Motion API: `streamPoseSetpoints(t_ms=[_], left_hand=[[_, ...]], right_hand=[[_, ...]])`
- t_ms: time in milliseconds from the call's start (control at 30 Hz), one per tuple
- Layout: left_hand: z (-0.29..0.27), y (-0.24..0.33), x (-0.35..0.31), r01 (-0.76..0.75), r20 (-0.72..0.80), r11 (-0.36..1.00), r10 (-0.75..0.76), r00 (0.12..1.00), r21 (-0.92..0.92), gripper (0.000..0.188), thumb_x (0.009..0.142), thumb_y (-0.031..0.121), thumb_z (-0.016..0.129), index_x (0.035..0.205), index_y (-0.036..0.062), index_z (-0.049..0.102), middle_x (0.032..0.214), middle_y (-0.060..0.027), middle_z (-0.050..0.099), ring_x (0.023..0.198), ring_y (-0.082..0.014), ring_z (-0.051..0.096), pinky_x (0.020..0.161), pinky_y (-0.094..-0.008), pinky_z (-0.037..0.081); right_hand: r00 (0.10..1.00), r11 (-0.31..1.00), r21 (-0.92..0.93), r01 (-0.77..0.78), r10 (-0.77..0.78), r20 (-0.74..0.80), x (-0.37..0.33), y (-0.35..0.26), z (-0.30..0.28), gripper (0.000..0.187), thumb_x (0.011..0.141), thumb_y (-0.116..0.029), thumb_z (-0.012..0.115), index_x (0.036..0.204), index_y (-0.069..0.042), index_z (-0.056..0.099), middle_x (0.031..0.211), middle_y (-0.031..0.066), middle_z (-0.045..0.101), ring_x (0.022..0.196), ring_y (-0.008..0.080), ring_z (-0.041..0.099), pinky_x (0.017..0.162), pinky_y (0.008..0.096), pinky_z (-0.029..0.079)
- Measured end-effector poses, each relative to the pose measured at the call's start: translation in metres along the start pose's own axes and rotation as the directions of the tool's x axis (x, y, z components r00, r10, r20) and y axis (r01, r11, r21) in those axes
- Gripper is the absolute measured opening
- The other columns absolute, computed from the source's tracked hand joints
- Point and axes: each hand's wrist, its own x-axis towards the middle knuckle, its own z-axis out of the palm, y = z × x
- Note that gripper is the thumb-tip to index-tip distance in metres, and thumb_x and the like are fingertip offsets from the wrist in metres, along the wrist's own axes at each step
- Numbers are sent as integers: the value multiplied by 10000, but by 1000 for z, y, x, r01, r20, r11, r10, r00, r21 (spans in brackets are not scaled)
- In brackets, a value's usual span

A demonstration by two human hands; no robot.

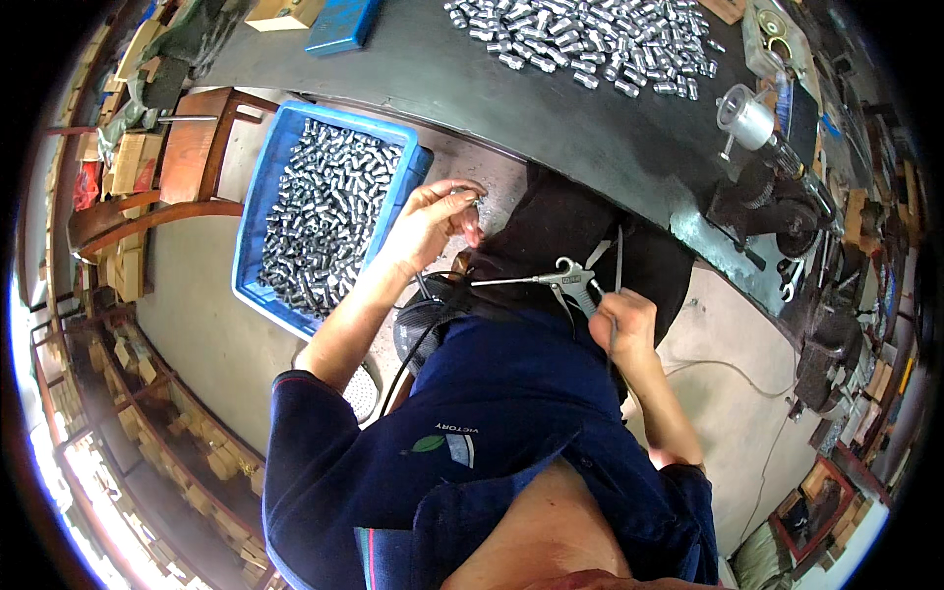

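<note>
My right hand [625, 321] is wrapped round the handle of a silver air blow gun [570, 279]. Its long thin nozzle points left, toward the space below my left hand [440, 222]. The fingers of that left hand are curled with the fingertips pinched round a small metal part [476, 200], mostly hidden by them. Just left of this hand stands a blue plastic crate [244, 236], filled with many small shiny metal fittings [329, 211]. More such fittings [600, 44] lie in a loose heap on the dark workbench [423, 59].
A bench fixture with a round metal head [745, 116] stands at the bench's right. A blue box [342, 22] lies at its far left. Behind the crate is a wooden chair [197, 147]. A dark hose [418, 349] runs by my lap. Shelves with wooden blocks [187, 442] line the left.
</note>
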Motion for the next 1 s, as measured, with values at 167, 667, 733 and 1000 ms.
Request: streamPoseSetpoints(t_ms=[167,667,733,1000], left_hand=[[6,-26,-9,158,39,950,-153,987,-269,382,931,296,477,1039,-63,551,658,-123,590,620,-252,615,720,-398,521],[68,-53,-28,-37,101,712,-49,994,701,378,949,343,475,870,-14,571,696,-66,638,679,-144,616,651,-288,475],[78,-47,-39,-245,243,243,40,969,939,337,928,323,514,832,9,591,570,-96,573,540,-188,598,514,-325,451],[89,-47,-25,72,92,722,-186,978,688,419,939,373,490,742,13,576,536,-40,523,482,-113,543,446,-276,419]], right_hand=[[989,987,74,-144,141,45,1,28,31,173,622,-55,562,545,-3,416,512,169,447,447,292,468,441,365,365],[865,508,853,-122,475,-159,-60,-8,17,491,781,-368,683,539,-73,375,585,78,547,555,121,499,484,238,366],[852,472,836,-282,524,-8,-69,2,17,473,788,-344,677,536,-74,381,599,84,562,555,124,514,488,249,389],[935,648,688,-327,329,134,-55,5,14,290,700,-131,593,559,-15,367,563,76,517,541,116,501,535,277,430]])
